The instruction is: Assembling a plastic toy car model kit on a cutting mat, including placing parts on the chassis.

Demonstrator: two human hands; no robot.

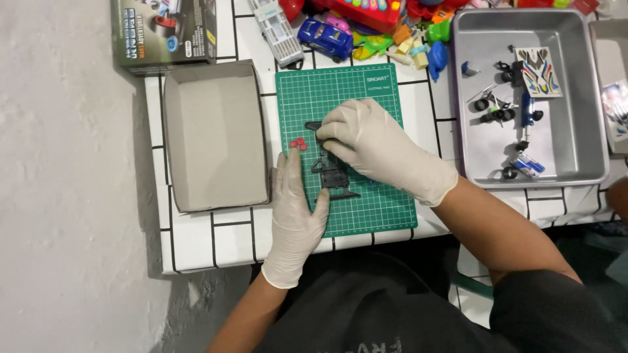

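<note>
- On the green mat [379,202], the black chassis [333,176] lies between both gloved hands.
- Right hand [373,140] presses down on its top end, fingers curled over it; I cannot tell if it truly grips.
- Left hand [297,206] lies flat and released, fingertips steadying the chassis's side.
- Risk: red gears [298,143] sit loose just beside the left fingertip; a nudge could send them rolling off the mat.

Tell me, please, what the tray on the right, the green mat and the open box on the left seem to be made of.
Tray: probably metal, a dull silver-grey with soft reflections on its walls. Green mat: likely rubbery plastic, matt, with a printed grid. Open box: cardboard, plain grey-brown and matt inside, with folded walls.
</note>
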